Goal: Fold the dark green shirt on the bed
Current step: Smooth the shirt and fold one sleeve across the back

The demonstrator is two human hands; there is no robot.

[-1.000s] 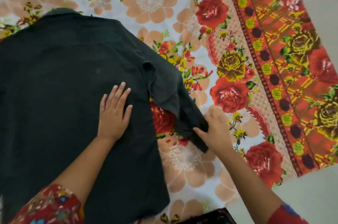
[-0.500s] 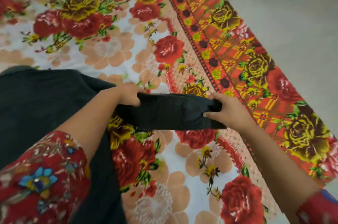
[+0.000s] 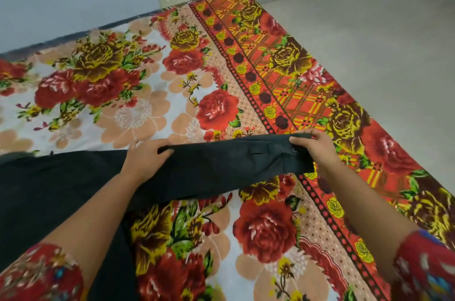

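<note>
While the left hand (image 3: 145, 158) grips the matte sleeve (image 3: 221, 165), the right hand (image 3: 317, 148) pinches its cuff (image 3: 295, 161).

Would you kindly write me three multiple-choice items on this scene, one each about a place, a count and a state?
1. Where does the right hand hold the shirt?
A) collar
B) sleeve end
C) hem

2. How many hands touch the shirt?
A) none
B) one
C) two

3. How is the sleeve?
A) stretched between the hands
B) balled up
C) folded over the body

Answers:
1 B: it pinches the sleeve's far end.
2 C: the left hand grips the sleeve too.
3 A: it spans from hand to hand over the sheet.
</note>
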